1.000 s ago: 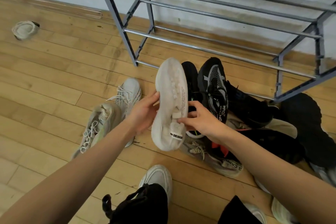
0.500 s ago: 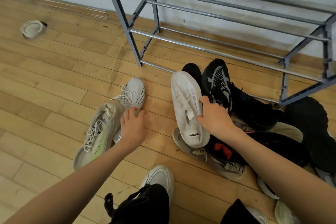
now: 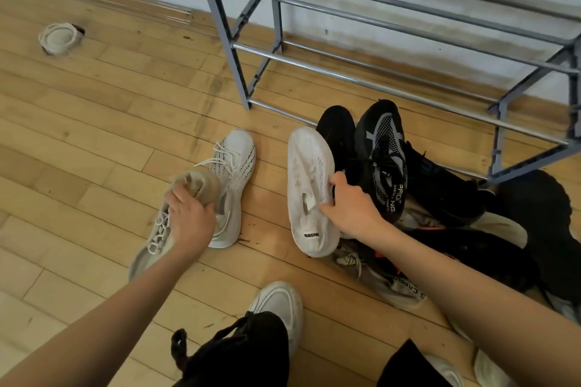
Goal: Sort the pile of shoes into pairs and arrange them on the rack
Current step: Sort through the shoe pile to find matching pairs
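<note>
Pale wooden floorboards (image 3: 94, 141) run up to a scuffed white wall, against which the metal shoe rack (image 3: 418, 50) stands with every visible rail bare.

1. Left hand (image 3: 188, 223): the fingers are closed over the collar of a beige knit sneaker (image 3: 147, 248) lying on the floor. A white knit sneaker (image 3: 234, 173) with loose white laces lies touching it on the rack side. The two rest apart from the heap, which suggests a set-aside group.

2. Right hand (image 3: 352, 210): the fingers and thumb grip the edge of a white sneaker (image 3: 309, 195), turned sole outward and resting against the pile of shoes (image 3: 440, 214) just in front of the rack. Holding it sole-up likely allows the tread and printed tab to be compared with other shoes.

3. Materials: the white sole is smooth, scuffed and elongated. A black mesh sneaker (image 3: 382, 160) with grey overlays and white lettering sits on top of the pile. Soft knit uppers will deform under grip, while soles stay stiffer.

4. Status: no pair is on the rack yet; sorting appears to be at an early stage.
</note>
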`<state>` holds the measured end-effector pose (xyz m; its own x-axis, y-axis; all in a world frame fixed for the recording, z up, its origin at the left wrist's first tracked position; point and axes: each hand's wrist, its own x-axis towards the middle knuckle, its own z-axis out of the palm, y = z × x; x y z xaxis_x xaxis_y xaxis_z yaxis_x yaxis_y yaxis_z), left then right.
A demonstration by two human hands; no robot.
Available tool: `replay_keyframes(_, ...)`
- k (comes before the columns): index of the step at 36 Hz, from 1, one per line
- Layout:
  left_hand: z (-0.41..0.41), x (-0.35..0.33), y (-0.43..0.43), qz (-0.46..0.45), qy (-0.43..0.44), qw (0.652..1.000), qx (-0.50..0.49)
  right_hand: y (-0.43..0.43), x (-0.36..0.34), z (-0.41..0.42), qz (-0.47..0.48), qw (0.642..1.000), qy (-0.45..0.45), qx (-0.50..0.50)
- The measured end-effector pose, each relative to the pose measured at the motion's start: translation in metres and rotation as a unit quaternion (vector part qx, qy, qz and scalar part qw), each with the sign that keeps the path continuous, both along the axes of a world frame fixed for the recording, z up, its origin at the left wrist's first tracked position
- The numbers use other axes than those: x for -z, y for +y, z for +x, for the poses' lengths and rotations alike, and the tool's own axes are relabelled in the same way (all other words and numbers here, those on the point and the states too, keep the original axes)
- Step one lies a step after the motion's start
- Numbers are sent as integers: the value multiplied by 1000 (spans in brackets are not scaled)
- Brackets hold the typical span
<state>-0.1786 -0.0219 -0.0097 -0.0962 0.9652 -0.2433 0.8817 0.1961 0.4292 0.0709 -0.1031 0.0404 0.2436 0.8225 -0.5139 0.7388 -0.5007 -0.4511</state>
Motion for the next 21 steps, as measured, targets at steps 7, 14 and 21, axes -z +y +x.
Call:
replay_keyframes(7,10,-15,2,34,-9,995,89,3,12,-9,22,999,-23,-25)
replay_keyframes(14,56,-35,-5,194,-51,904,377,0,13,0,11,999,37,-15)
replay_keyframes(21,88,-41,-15,261,-75,750,604,-7,-11,28,23,892,352,284)
